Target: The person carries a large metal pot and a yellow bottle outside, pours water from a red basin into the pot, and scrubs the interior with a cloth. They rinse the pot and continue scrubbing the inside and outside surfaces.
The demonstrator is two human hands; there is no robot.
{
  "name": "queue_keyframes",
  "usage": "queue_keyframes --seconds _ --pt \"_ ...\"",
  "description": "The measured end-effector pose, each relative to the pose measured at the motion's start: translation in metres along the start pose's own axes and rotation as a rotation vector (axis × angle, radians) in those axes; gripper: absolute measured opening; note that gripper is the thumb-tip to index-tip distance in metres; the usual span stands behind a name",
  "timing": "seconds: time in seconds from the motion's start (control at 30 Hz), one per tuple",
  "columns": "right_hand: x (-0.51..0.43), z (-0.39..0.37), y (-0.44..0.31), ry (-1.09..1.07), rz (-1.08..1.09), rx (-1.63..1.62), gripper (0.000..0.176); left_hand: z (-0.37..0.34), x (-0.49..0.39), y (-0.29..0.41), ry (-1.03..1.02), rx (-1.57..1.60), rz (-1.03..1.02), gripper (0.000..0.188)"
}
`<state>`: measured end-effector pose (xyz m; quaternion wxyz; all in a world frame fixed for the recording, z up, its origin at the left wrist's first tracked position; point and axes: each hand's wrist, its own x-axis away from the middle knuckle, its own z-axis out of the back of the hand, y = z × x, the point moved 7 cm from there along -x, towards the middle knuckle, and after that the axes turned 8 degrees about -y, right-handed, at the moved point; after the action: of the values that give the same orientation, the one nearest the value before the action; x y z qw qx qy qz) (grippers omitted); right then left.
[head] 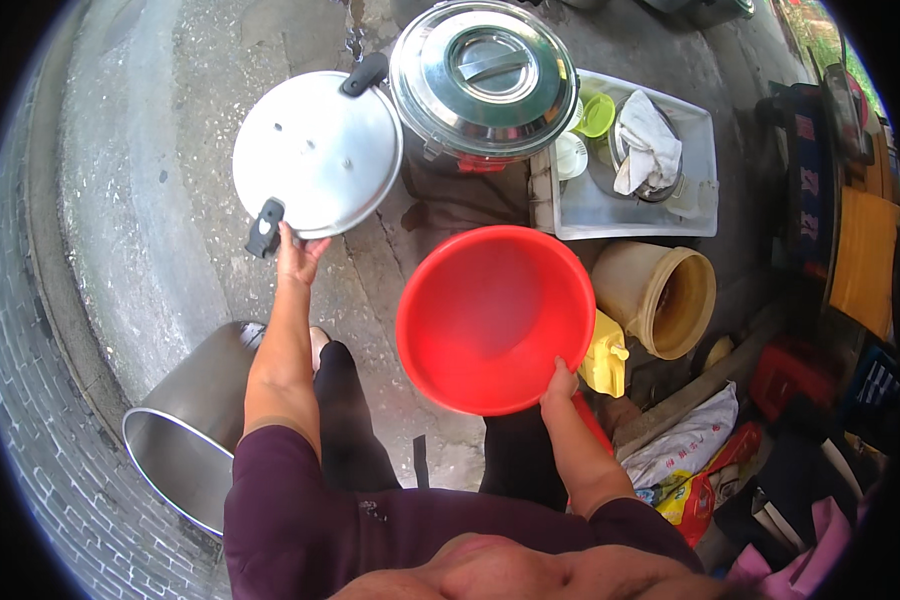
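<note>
My left hand [300, 259] grips the near edge of a silver pressure cooker lid [319, 154] beside one of its black handles. The thumb is up by the handle; whether a pot sits beneath the lid is hidden. My right hand [561, 382] holds the near right rim of a red plastic basin [495, 315], tilted so that I look into its bare inside. Just beyond both stands a large stainless steel container [484, 82] with a shiny clipped lid. A yellow plastic jug [606, 356] shows partly behind the basin's right side.
A white plastic crate [637, 217] holds green and white baskets and a pot with a cloth [649, 142]. Nearer lies a beige bucket [652, 296] on its side. A steel pot [187, 427] lies tipped at my left, by the brick wall [37, 420]. Sacks [682, 442] crowd the right.
</note>
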<state>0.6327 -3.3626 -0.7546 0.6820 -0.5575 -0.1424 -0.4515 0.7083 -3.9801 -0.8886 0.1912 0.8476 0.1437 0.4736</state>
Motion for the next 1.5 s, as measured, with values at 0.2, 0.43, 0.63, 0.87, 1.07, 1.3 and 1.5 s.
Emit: queue_keyframes --seconds 0.2,0.43,0.63,0.87,1.07,1.3,1.5 --pt "-0.007 -0.009 -0.005 -0.018 0.012 0.031 0.043 -0.023 0.007 0.019 -0.047 0.311 -0.217 0.08" --pt "0.004 -0.029 -0.007 0.021 0.021 -0.047 0.04 -0.055 0.147 -0.131 -0.286 -0.817 0.032 0.099" --pt "-0.031 -0.049 -0.002 -0.047 0.115 0.179 0.041 -0.043 0.211 -0.168 -0.07 -0.668 0.424 0.055" --pt "-0.054 -0.023 -0.014 -0.643 -0.047 0.182 0.053 -0.028 0.216 -0.139 -0.306 -1.261 0.552 0.05" --pt "-0.044 0.191 0.084 -0.743 -0.123 1.827 0.051 -0.021 0.305 -0.076 -0.893 -2.179 0.073 0.049" --pt "-0.036 0.298 0.143 -1.05 -0.188 2.169 0.066 -0.036 0.351 -0.079 -1.05 -2.352 -0.129 0.033" --pt "0.014 0.254 0.179 -1.242 -0.381 2.015 0.069 -0.047 0.347 -0.092 -0.999 -2.361 -0.138 0.027"
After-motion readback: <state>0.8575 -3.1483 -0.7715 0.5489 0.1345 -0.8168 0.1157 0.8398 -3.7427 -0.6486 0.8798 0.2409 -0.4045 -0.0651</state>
